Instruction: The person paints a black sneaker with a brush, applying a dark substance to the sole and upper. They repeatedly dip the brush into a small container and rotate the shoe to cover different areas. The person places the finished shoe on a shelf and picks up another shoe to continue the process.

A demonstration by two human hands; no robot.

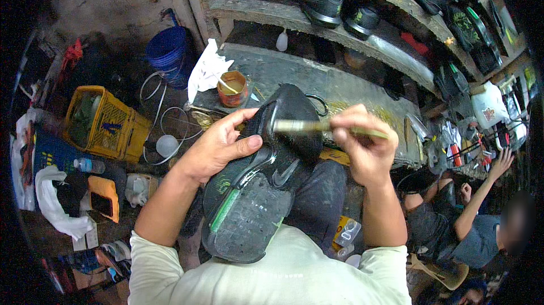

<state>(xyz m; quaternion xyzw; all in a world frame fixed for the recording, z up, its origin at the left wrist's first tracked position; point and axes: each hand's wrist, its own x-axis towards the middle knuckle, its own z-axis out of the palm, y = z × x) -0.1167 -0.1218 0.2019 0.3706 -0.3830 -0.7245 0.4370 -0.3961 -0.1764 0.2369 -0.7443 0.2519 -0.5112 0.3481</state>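
Observation:
A black shoe (249, 214) with a green stripe along its edge is tilted in front of my chest, its grey-black sole surface facing up at the near end. My left hand (224, 146) grips its left side, thumb on top. Pinched in my right hand (365, 140) is a paintbrush (300, 126), its pale bristles blurred against the dark far part of the shoe. Whether that part is sole or upper I cannot tell. An open rusty tin (233, 90) with a stick in it stands on the bench beyond, beside a crumpled white sheet (208, 72).
Shelves (391, 50) holding several black shoes curve over the far right. On the left are a blue bucket (169, 50), a yellow crate (105, 123) and a white hose (152, 152). A co-worker (476, 225) sits at the right, one arm reaching toward a cluttered bench.

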